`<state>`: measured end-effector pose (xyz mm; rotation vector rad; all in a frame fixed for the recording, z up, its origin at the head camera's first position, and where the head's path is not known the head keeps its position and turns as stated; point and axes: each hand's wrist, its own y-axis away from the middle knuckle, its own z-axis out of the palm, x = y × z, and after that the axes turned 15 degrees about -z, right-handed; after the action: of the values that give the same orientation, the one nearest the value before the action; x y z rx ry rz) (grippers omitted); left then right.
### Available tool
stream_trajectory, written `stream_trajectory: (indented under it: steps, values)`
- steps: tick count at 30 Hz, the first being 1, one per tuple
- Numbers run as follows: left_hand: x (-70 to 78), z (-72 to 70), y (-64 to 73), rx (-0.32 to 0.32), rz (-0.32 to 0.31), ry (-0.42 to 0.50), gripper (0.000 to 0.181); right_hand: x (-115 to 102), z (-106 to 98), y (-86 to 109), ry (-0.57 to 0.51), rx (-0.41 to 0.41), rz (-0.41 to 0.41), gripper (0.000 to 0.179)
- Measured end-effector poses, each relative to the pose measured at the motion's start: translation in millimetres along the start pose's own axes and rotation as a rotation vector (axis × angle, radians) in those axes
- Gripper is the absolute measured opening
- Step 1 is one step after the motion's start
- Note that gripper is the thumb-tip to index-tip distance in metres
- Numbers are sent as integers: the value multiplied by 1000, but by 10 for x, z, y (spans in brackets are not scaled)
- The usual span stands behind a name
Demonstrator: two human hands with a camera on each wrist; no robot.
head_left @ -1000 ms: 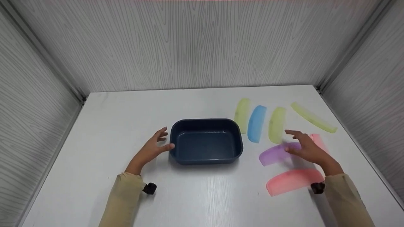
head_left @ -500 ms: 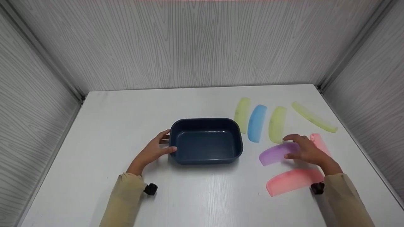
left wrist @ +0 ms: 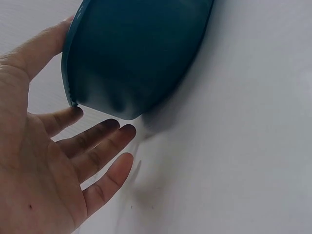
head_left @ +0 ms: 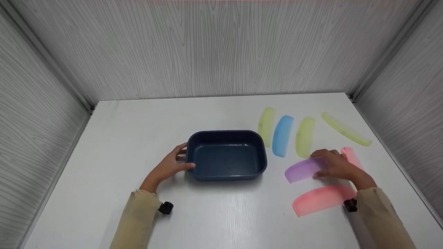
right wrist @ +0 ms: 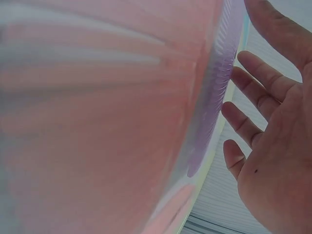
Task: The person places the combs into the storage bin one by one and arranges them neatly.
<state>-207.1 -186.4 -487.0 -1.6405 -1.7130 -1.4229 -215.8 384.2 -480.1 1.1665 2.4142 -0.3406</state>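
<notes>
A dark blue rectangular tub (head_left: 226, 178) stands on the white table. My left hand (head_left: 169, 166) holds its left end, thumb over the rim and fingers along the outside wall; the left wrist view shows the index fingertip at the rim and the other fingers spread below. At the right, my right hand (head_left: 334, 167) spans a purple comb (head_left: 301, 170) lying flat, thumb at its near edge and index finger at its far edge. The hand hides the comb's right end. In the right wrist view the fingertips meet the purple comb (right wrist: 214, 107).
A pink comb (head_left: 320, 200) lies nearer me, another pink comb (head_left: 352, 157) behind the right hand. Beyond are a blue comb (head_left: 282, 136) and several yellow-green combs (head_left: 305, 137). Grey wood-grain panels (head_left: 221, 48) wall the table at back and sides.
My left hand has moved in from beside the tub onto its rim. My right hand has come down on the purple comb, thumb and fingers drawing closer together. The combs look unmoved.
</notes>
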Motion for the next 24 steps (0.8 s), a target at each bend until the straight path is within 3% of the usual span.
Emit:
stream_trajectory:
  steps: [4, 7, 24]
  values:
    - [2, -13, 11, -14, 9, 13, 91, -5, -9, -9, 6, -19, 20, 60]
    - [6, -16, 23, -25, 5, 19, 91, -16, -15, -19, 69, -40, 22, 58]
    - [-10, 6, 19, -7, 29, 31, 85, -65, -35, -76, 232, -94, -9, 57]
